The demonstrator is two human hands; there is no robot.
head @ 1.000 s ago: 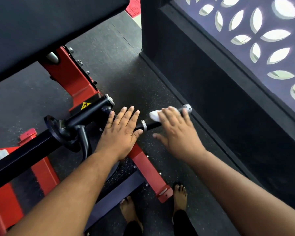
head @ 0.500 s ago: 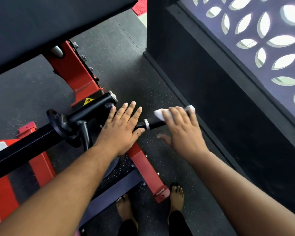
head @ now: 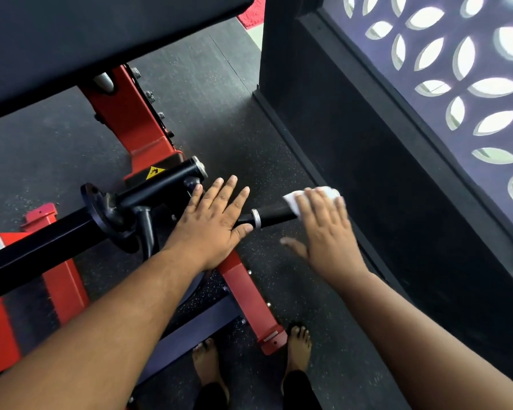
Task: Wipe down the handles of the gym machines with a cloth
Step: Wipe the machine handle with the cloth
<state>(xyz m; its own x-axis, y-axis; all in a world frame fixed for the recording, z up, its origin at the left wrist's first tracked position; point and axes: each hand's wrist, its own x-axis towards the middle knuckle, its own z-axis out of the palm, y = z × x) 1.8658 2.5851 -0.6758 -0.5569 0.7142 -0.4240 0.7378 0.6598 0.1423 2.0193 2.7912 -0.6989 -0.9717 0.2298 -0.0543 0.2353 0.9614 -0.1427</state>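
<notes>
Handle [head: 274, 215] sits mid-frame, black grip with a metal ring, jutting right off the red machine frame [head: 137, 125]. White cloth [head: 311, 194] covers its outer end. Right hand [head: 323, 229] presses the cloth there, fingers curled over it. Left hand [head: 212, 224] lies flat and open on the inner bar, bracing. Step: wiping the grip's tip. Next, probably: draw the cloth inward toward the ring.

Black machine handle [head: 274, 214] — a short bar with a silver ring, slanting upward rightward; white cloth [head: 293, 202] crumpled over its far end.
</notes>
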